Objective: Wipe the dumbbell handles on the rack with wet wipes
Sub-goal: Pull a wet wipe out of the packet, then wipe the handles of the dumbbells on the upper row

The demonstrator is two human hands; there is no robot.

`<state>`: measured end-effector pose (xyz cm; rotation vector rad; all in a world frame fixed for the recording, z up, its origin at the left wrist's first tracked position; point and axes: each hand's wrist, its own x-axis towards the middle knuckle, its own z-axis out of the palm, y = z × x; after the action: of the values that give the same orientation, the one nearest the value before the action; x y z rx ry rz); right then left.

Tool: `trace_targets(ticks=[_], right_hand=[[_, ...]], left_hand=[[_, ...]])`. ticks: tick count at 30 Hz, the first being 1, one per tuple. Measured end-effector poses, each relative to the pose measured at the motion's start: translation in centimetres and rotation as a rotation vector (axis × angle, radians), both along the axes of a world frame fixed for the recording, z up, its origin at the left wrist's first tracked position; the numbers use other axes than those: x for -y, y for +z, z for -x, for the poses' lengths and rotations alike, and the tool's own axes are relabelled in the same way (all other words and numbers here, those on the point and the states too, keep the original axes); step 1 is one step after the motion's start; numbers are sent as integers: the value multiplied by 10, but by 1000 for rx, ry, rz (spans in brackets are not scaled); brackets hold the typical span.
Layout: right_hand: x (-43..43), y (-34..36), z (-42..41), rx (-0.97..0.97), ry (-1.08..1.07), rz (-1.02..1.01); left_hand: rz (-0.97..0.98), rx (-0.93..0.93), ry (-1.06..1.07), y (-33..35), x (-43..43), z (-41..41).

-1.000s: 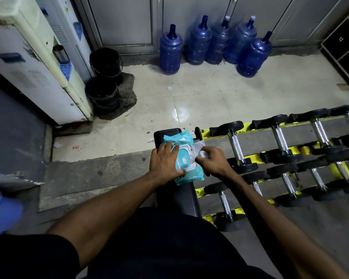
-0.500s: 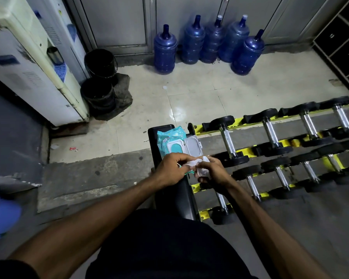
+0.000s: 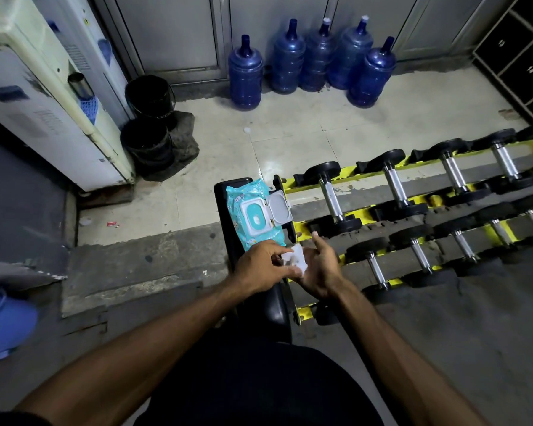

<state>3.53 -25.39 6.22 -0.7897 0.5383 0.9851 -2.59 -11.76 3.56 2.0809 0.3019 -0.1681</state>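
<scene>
A white wet wipe (image 3: 295, 260) is pinched by the left grip (image 3: 260, 265) and laid on the uncurled right grip (image 3: 320, 269), just before the wet-wipe pack (image 3: 251, 215). The pack is laid lid-open on the desk (image 3: 221, 204). Right of the pack, dumbbells (image 3: 331, 199) are seated in the yellow rack (image 3: 350, 173).

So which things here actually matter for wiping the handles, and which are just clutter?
Job: wipe, pinched by left hand, lying on right hand; wipes pack, lid open; dumbbells; rack.
Lying about: water jugs; buckets; water dispenser; bench.
</scene>
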Motion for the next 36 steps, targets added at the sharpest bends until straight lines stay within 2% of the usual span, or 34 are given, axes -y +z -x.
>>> trace_targets(ticks=[2,4,9,12,15,19,24,29,33,36], right_hand=[[9,-7,6,3,44,-11],[20,-15,13,57,126,71],[59,-18,41,319,212,304],[79,-21,57,354,205,356],[94,-21,69,356,191,406],[112,-15,84,429,195,486],[122,-13,105,515,256,390],[136,-3,128,587,304,236],[147,-4,150,781,260,363],[159,-6,151,812,195,431]], left_hand=[[-64,17,32,3,12,9],[-79,15,101,2,22,18],[4,-32,345,-5,56,48],[59,-23,432,-7,79,70],[175,24,389,-9,94,90],[227,51,311,-1,106,109],[328,46,486,10,119,121],[393,-41,537,13,121,134],[483,-109,533,12,134,148],[576,-155,454,9,144,155]])
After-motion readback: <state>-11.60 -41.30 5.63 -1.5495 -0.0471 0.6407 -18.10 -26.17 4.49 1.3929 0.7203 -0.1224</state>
